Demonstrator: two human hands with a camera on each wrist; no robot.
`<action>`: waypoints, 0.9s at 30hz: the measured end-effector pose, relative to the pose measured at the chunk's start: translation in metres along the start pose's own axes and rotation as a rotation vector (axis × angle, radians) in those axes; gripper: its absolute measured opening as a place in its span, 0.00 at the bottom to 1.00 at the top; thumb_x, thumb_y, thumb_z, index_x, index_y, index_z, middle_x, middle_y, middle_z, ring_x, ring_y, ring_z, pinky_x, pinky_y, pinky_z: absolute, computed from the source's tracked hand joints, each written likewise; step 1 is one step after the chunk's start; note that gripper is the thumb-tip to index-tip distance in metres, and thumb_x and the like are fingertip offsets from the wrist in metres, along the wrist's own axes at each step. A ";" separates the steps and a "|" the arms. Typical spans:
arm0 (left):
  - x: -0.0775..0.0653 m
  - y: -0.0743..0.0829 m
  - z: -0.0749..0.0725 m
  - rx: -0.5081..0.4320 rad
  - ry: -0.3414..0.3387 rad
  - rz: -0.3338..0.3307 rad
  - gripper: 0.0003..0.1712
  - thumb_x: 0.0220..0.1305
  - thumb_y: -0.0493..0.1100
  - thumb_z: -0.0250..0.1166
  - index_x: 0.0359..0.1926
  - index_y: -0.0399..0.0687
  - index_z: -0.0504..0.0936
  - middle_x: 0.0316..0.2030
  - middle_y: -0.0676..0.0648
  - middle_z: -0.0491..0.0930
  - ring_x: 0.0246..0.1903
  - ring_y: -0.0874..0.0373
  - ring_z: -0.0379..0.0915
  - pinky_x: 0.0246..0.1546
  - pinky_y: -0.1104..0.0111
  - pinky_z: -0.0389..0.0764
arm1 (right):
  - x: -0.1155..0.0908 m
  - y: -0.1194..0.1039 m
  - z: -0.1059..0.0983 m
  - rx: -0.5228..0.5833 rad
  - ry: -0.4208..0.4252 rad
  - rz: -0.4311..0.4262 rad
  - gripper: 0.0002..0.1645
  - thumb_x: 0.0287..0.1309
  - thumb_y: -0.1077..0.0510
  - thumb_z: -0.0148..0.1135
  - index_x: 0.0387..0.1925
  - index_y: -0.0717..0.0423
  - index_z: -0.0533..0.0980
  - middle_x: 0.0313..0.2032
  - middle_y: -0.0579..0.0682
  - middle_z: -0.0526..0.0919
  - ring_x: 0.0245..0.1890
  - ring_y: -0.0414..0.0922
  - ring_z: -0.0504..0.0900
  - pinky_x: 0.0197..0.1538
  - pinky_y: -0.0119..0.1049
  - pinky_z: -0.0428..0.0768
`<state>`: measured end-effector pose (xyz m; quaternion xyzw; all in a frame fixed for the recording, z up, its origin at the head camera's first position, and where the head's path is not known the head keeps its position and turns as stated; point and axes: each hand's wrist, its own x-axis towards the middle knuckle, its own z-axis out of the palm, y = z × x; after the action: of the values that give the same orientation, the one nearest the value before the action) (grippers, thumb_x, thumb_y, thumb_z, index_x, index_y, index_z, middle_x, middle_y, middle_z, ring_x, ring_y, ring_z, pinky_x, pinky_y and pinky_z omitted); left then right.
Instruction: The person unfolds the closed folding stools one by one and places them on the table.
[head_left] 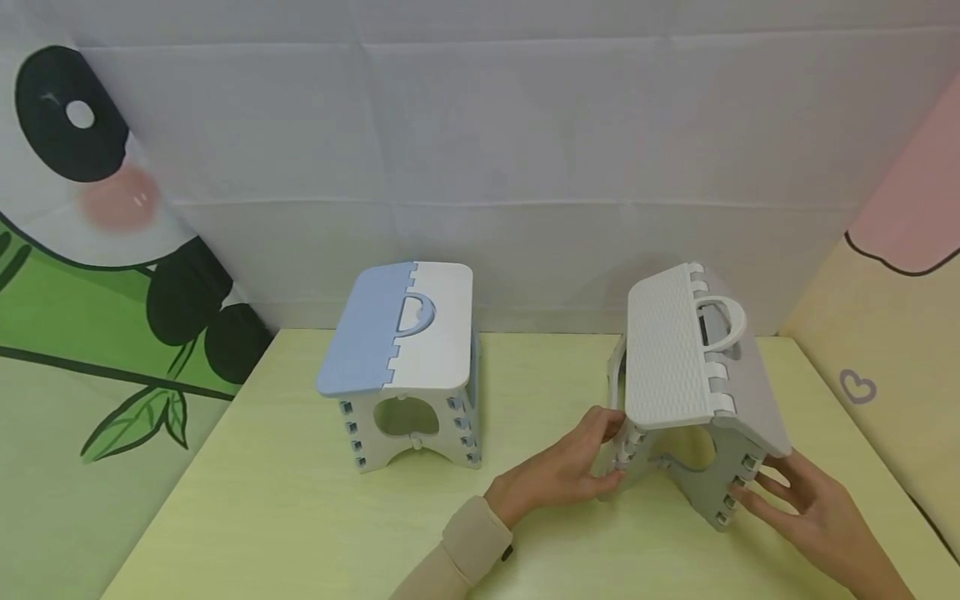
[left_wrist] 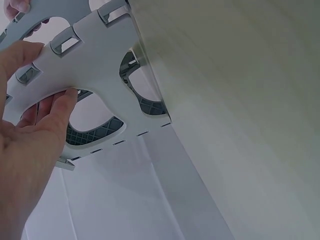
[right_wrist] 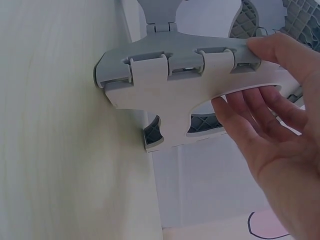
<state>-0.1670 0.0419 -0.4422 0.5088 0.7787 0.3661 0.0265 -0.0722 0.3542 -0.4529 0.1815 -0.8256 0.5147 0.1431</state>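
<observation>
A white-and-grey folding stool [head_left: 667,358] stands at the right of the table, its two-part top bent along the middle hinge so both halves slope down. The looped handle [head_left: 738,325] sticks up at that hinge. My left hand [head_left: 558,467] grips the leg panel on the left side; in the left wrist view its fingers [left_wrist: 62,107] reach into the panel's cutout and the thumb lies on the hinged edge. On the opposite side, my right hand [head_left: 810,512] holds the other leg panel [right_wrist: 175,95], fingers hooked into its opening and thumb over the grey edge.
A second folding stool [head_left: 442,358], blue and white, stands unfolded with a flat top at the middle left. Both stools are on a pale yellow-green table [head_left: 300,533]. A white cloth [head_left: 525,150] hangs behind, with printed cartoon cloth at the left and right.
</observation>
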 end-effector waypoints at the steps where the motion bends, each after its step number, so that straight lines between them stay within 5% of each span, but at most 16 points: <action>1: 0.000 0.000 0.000 0.002 0.000 -0.001 0.35 0.69 0.31 0.66 0.68 0.33 0.55 0.62 0.38 0.62 0.65 0.52 0.66 0.68 0.76 0.64 | 0.000 0.000 0.000 -0.001 -0.002 -0.001 0.49 0.47 0.84 0.69 0.72 0.69 0.64 0.65 0.38 0.75 0.62 0.28 0.75 0.55 0.23 0.78; 27: -0.002 -0.001 -0.006 -0.025 -0.033 -0.010 0.36 0.70 0.32 0.65 0.69 0.33 0.54 0.63 0.38 0.61 0.67 0.51 0.64 0.69 0.75 0.62 | -0.003 0.002 -0.004 -0.037 -0.003 -0.007 0.50 0.47 0.84 0.70 0.72 0.68 0.64 0.65 0.36 0.75 0.60 0.28 0.77 0.54 0.24 0.80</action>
<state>-0.1696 0.0370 -0.4392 0.5107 0.7760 0.3672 0.0473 -0.0704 0.3587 -0.4535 0.1825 -0.8345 0.4987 0.1471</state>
